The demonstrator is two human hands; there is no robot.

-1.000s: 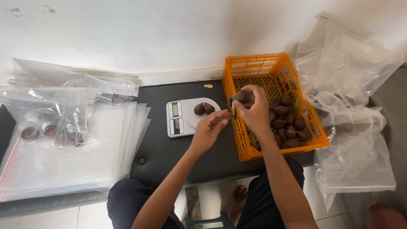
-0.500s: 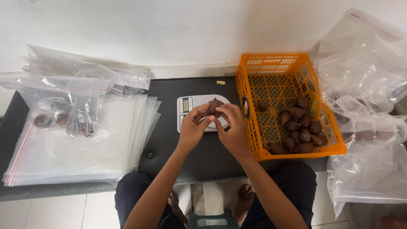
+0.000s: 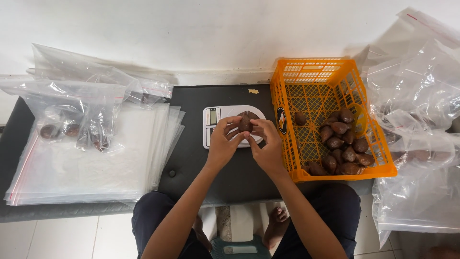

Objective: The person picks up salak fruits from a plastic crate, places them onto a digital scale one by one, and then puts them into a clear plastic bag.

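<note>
Head view: both hands meet over the small white kitchen scale (image 3: 233, 125) at the middle of the dark table (image 3: 191, 158), the left hand (image 3: 223, 142) and right hand (image 3: 266, 147) each closed by the fingertips on one brown scaly fruit (image 3: 245, 123), held just above the scale's plate. The fruit lies directly ahead of the person, between the two thumbs, equally near to either hand; its long axis cannot be told. Just right of the right hand stands the orange crate (image 3: 314, 72), its near corner holding more such fruits (image 3: 341, 144). To the left lies a stack of clear zip bags (image 3: 86, 163), well apart, with bare dark table between stack and scale.
</note>
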